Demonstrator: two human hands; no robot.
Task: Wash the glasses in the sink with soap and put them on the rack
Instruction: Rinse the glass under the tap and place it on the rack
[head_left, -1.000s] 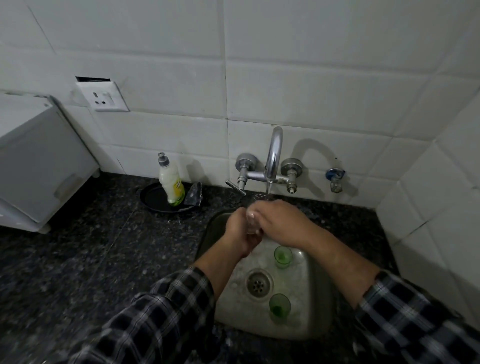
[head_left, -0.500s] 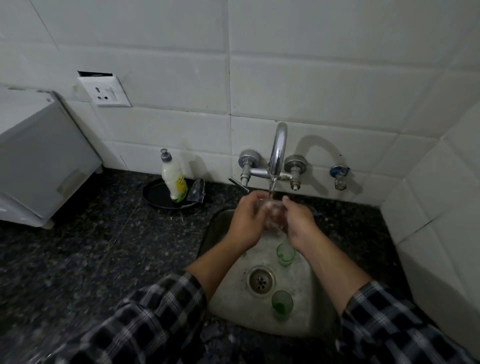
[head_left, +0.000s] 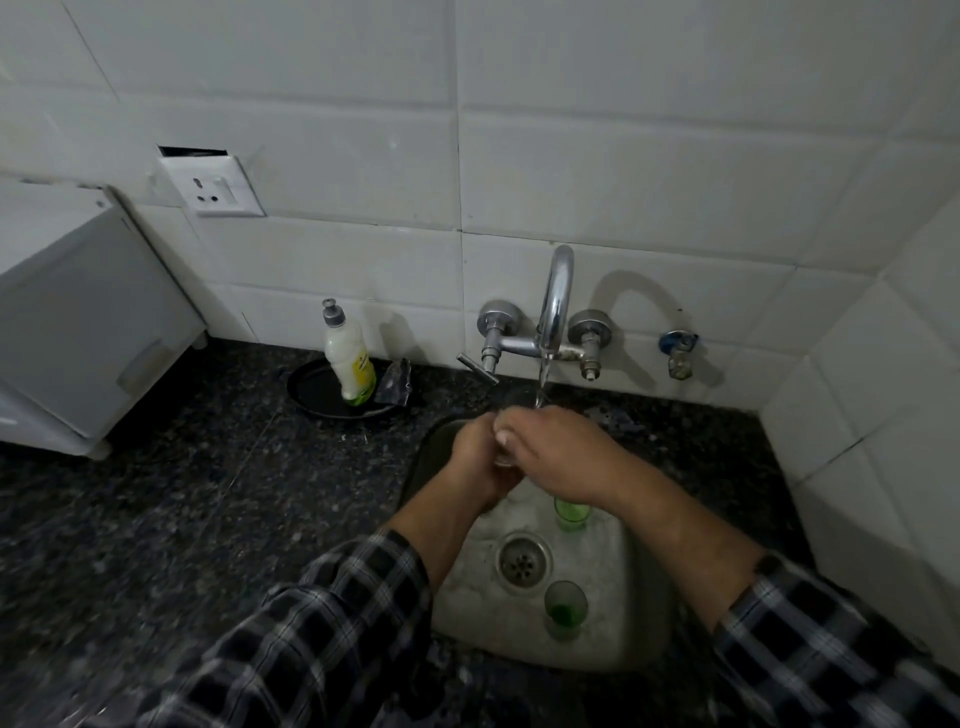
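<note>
Nothing here reads as text. The soap bottle (head_left: 349, 358) on the desk carries a yellow-green label, but its print is too small and blurred to make out: no brand, no words, no numbers. The wall socket (head_left: 212, 186) is plain white, no marking legible. The white appliance (head_left: 78, 317) at the left shows a bare face, no lettering to be seen. The tap (head_left: 553, 312) and its valves bear no readable stamp. The green glasses (head_left: 565, 608) in the sink are unmarked.
</note>
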